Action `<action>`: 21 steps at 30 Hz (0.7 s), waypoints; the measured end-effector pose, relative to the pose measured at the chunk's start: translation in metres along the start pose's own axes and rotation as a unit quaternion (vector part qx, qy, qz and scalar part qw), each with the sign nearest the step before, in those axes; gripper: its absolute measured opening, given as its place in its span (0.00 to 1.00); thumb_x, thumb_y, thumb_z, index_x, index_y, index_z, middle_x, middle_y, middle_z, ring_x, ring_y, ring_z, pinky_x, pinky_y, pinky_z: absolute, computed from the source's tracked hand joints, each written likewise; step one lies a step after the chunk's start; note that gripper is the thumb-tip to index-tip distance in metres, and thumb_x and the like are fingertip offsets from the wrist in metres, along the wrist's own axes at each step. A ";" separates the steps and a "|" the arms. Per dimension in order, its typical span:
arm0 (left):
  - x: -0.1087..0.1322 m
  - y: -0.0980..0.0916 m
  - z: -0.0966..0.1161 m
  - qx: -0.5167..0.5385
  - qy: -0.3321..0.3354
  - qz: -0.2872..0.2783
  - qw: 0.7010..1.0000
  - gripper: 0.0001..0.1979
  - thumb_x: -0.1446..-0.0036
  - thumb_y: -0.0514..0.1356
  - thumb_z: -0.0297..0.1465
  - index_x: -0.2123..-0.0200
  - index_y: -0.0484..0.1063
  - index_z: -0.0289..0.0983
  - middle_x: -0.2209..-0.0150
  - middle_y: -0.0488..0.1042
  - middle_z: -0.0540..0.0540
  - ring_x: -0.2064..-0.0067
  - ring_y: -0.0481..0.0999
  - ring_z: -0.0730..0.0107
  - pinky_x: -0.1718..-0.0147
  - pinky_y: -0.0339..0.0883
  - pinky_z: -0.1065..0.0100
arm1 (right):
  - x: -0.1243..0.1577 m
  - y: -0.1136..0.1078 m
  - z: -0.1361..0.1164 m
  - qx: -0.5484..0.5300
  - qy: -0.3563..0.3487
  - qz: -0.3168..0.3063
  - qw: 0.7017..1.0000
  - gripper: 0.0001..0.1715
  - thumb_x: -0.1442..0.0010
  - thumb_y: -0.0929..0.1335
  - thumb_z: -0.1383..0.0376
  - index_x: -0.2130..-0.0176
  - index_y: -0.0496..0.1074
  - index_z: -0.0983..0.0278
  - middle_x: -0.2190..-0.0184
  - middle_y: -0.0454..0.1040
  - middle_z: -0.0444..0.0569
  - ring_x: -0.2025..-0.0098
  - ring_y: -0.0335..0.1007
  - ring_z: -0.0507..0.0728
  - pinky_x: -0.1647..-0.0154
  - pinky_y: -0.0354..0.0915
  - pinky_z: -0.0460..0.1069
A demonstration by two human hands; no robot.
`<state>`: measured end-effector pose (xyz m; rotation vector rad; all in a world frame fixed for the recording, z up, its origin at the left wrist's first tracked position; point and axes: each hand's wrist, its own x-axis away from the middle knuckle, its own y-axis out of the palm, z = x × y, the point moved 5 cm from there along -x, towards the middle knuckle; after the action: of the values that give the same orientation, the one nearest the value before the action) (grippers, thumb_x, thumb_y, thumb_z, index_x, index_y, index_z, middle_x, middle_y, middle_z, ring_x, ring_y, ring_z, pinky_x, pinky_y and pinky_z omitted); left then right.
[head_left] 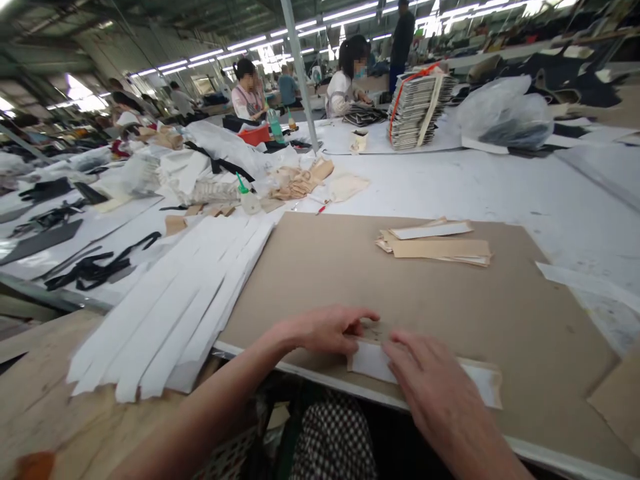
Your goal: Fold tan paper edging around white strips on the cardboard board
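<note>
A tan strip with a white strip (373, 360) on its face lies along the front edge of the brown board. My right hand (435, 377) rests over its middle, fingers stretched out and pressing flat, hiding that part. At the strip's left end is my left hand (327, 330); its thumb touches the corner, the index finger points out to the right, and the other fingers are partly curled. Farther back on the board sits a small stack of similar tan strips (440, 249), some with white faces.
Long white strips (165, 300) fan out at the board's left, overhanging the table edge. Behind the brown board (310, 267) are a green-tipped glue bottle (247, 197), a red-handled tool (323, 208) and tan scraps (297, 181). A tied stack (417, 110) and a plastic bag (505, 113) stand farther back, near co-workers.
</note>
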<state>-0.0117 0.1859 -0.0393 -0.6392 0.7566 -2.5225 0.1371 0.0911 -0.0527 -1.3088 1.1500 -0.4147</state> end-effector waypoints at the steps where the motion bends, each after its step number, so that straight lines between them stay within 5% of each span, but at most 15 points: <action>1: -0.001 -0.002 0.000 -0.008 0.002 -0.001 1.000 0.35 0.52 0.60 0.23 0.38 0.63 0.39 0.68 0.73 0.52 0.67 0.70 0.69 0.70 0.60 0.73 | -0.001 0.005 -0.008 -0.050 -0.021 -0.010 0.998 0.20 0.40 0.61 0.76 0.51 0.70 0.67 0.52 0.73 0.57 0.53 0.69 0.64 0.54 0.69 0.59; 6: 0.013 -0.002 -0.006 0.072 0.028 0.016 0.997 0.26 0.41 0.54 0.27 0.38 0.62 0.37 0.61 0.78 0.47 0.64 0.73 0.68 0.64 0.65 0.71 | 0.001 0.029 -0.019 -0.156 -0.012 -0.055 0.986 0.20 0.37 0.60 0.76 0.48 0.69 0.63 0.53 0.72 0.52 0.53 0.68 0.61 0.54 0.70 0.56; 10: 0.034 0.015 -0.008 0.093 0.048 0.062 0.993 0.37 0.47 0.52 0.18 0.34 0.53 0.41 0.46 0.75 0.46 0.53 0.74 0.67 0.53 0.67 0.67 | 0.006 0.033 -0.011 -0.215 0.008 -0.049 0.975 0.19 0.35 0.60 0.75 0.48 0.68 0.62 0.51 0.71 0.52 0.51 0.66 0.60 0.51 0.69 0.55; 13: 0.040 0.030 -0.007 0.047 0.079 0.147 0.985 0.36 0.46 0.50 0.15 0.34 0.54 0.42 0.45 0.73 0.46 0.42 0.67 0.64 0.42 0.60 0.60 | 0.007 0.033 -0.008 -0.241 0.010 -0.042 0.970 0.18 0.34 0.60 0.75 0.48 0.68 0.61 0.51 0.71 0.51 0.49 0.66 0.59 0.49 0.68 0.55; 21: 0.047 0.056 -0.015 -0.061 -0.005 0.370 0.927 0.21 0.42 0.58 0.20 0.47 0.64 0.38 0.43 0.68 0.40 0.41 0.64 0.58 0.41 0.60 0.52 | 0.009 0.029 -0.008 -0.195 -0.025 -0.042 0.980 0.20 0.36 0.60 0.75 0.48 0.70 0.62 0.47 0.72 0.51 0.49 0.66 0.59 0.48 0.69 0.56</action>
<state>-0.0430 0.1252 -0.0695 -0.3132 0.9399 -1.7860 0.1240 0.0878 -0.0811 -1.7045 1.1731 -0.2206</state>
